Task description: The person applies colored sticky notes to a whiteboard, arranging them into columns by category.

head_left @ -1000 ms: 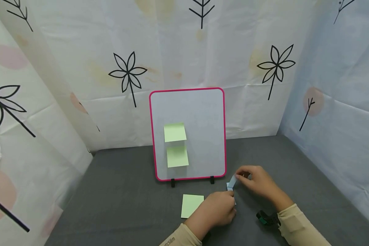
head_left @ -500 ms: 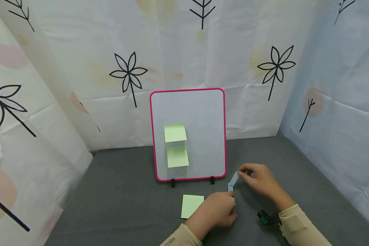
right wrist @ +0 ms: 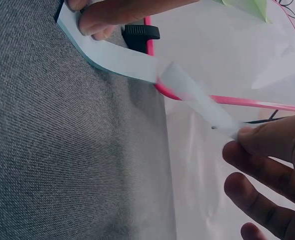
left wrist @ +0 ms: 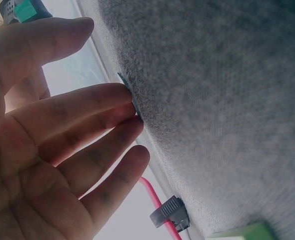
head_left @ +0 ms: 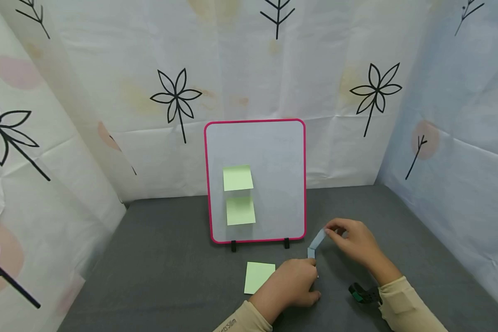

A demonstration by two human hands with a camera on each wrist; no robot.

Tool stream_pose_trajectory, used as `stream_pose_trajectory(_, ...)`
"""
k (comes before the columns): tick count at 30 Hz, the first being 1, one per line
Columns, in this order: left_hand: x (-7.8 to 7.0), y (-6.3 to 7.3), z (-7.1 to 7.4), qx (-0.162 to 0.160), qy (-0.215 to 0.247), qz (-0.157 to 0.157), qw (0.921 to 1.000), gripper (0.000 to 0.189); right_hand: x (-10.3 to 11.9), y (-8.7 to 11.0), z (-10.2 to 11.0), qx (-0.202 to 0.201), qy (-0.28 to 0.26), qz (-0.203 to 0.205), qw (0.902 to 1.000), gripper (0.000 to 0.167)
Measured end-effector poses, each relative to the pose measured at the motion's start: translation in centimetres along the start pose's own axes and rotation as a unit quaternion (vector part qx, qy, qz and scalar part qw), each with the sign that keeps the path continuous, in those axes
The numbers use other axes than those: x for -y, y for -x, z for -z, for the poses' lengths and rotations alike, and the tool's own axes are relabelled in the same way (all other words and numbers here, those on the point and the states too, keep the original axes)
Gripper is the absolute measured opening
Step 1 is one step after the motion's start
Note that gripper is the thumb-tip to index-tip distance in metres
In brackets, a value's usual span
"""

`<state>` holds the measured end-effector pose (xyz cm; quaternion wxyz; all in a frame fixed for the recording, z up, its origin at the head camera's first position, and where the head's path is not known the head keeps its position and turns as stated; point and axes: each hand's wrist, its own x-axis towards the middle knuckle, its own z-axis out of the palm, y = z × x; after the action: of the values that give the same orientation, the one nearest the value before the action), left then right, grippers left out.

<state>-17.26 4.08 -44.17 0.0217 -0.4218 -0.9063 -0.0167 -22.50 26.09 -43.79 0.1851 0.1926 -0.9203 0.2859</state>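
A narrow pad of pale blue sticky notes (right wrist: pixel 122 61) lies on the dark cloth. My left hand (head_left: pixel 290 282) presses it down with nearly straight fingers (left wrist: pixel 82 102), its thumb held apart. Between thumb and forefinger, my right hand (head_left: pixel 354 242) pinches the free end of the top blue sticky note (right wrist: pixel 195 95), which slants up from the pad's far end. The other right fingers (right wrist: pixel 257 197) are loosely bent below. In the head view, my left hand covers most of the pad.
Behind the hands stands a pink-framed whiteboard (head_left: pixel 274 175) on black feet (head_left: pixel 287 243), bearing two green sticky notes (head_left: pixel 238 178). Another green sticky pad (head_left: pixel 257 276) lies left of my left hand, partly behind it. Patterned cloth walls (head_left: pixel 274 83) enclose the grey table (head_left: pixel 170 267).
My right hand has moved slightly up and to the right, drawing the blue sticky note farther up from its pad. My left hand has stayed on the pad.
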Motion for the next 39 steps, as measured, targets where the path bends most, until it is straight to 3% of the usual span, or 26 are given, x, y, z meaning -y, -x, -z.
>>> stream_pose_trajectory(7,0.2,0.2,0.2,-0.006,-0.002,0.0,1.0,0.029,0.0,-0.7,0.6,-0.042,-0.017,0.013,0.9989,0.004)
stream_pose_trajectory(20,0.3,0.3,0.5,0.007,0.017,0.015,0.9997,0.027,1.2,-1.3,1.7,-0.038,-0.023,0.036,0.9984,0.01)
stream_pose_trajectory(24,0.2,0.2,0.3,0.024,0.036,0.02,0.9989,0.03,1.8,-1.6,2.0,-0.057,-0.034,0.052,0.9964,0.012)
stream_pose_trajectory(30,0.2,0.1,0.0,0.026,0.053,0.02,0.9981,0.027,3.4,-3.8,2.6,-0.106,-0.059,0.074,0.9898,0.016)
stream_pose_trajectory(39,0.4,0.3,0.9,0.051,0.087,0.059,0.9931,0.025,6.4,-7.3,2.4,-0.153,-0.113,0.092,0.9774,0.017)
